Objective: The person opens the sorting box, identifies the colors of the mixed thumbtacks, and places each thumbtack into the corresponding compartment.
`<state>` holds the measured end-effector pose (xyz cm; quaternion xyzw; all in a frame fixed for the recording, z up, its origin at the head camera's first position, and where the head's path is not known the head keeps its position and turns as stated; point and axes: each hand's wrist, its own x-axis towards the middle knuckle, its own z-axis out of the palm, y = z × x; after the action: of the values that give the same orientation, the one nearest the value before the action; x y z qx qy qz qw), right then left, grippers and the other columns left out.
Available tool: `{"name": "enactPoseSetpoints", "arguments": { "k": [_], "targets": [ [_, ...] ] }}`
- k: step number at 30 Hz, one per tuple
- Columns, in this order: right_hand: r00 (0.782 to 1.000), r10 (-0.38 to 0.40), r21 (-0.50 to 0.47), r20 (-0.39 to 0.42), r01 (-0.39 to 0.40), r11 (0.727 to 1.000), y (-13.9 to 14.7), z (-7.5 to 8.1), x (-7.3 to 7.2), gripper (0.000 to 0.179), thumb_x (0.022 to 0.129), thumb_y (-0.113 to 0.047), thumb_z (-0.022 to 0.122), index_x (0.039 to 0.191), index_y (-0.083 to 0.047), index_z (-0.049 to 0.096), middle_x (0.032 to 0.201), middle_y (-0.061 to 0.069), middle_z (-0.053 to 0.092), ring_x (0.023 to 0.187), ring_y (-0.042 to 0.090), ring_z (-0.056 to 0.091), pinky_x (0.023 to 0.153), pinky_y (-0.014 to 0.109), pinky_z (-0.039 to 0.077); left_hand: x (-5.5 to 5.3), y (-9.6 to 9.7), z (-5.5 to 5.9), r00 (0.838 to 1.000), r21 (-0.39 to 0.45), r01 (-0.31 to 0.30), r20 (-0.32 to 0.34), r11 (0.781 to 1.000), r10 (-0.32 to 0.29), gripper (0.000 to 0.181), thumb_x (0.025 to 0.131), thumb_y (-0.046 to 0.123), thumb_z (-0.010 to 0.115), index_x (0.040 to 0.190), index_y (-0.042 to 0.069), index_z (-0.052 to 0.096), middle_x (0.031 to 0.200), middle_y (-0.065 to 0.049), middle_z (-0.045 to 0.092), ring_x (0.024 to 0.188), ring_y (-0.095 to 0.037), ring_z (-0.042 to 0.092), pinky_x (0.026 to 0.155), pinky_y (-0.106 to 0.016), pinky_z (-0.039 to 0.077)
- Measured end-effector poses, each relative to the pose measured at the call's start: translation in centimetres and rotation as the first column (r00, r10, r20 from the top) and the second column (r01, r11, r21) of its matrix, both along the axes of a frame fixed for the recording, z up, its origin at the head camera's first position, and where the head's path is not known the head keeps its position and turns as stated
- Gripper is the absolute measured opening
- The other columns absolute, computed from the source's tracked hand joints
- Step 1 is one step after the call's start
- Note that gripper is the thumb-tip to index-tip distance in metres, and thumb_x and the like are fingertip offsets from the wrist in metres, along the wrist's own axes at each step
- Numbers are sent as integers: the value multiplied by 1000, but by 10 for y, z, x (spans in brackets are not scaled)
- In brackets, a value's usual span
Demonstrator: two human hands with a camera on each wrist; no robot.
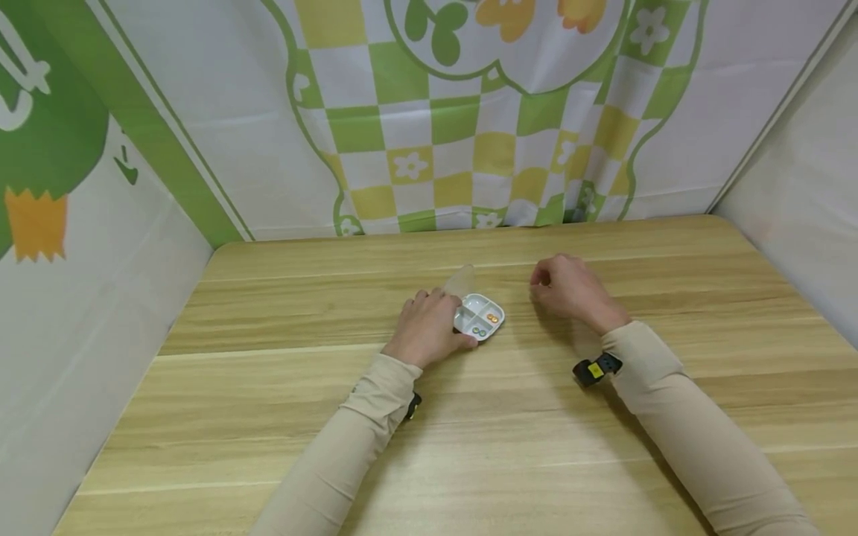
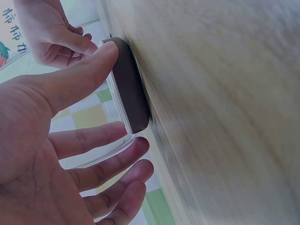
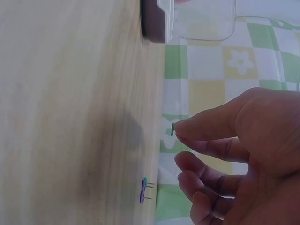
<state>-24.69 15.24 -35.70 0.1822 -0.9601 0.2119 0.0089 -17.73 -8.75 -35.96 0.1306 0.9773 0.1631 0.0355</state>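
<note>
A small pill box [image 1: 477,303] with four white compartments lies on the wooden table, its clear lid [image 1: 461,280] swung up. Orange round pieces [image 1: 492,318] sit in one compartment and greenish ones [image 1: 479,331] in another. My left hand [image 1: 429,325] holds the box by its side, thumb against the dark brown outer wall [image 2: 129,86] in the left wrist view. To the right of it, over the table, my right hand [image 1: 571,286] pinches a tiny green stud [image 3: 173,129] between thumb and forefinger. Purple and green studs [image 3: 143,190] with thin pins upward lie below that hand.
The wooden table [image 1: 469,447] runs back to a green, yellow and white checked curtain [image 1: 456,149]. White panels [image 1: 804,171] stand on both sides. Each wrist wears a black strapped camera [image 1: 593,370].
</note>
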Motion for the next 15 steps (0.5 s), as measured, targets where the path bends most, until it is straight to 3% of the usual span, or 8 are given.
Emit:
{"name": "enactPoseSetpoints", "arguments": {
  "k": [15],
  "targets": [
    [999, 36, -3, 11, -36, 999, -11, 5, 4, 9, 91, -10, 66, 90, -6, 73, 90, 10, 64, 84, 28, 58, 76, 44, 46, -1, 1, -1, 1000, 11, 11, -2, 1000, -11, 62, 81, 40, 86, 126, 2, 67, 122, -16, 65, 106, -32, 59, 92, -45, 46]
  ]
}}
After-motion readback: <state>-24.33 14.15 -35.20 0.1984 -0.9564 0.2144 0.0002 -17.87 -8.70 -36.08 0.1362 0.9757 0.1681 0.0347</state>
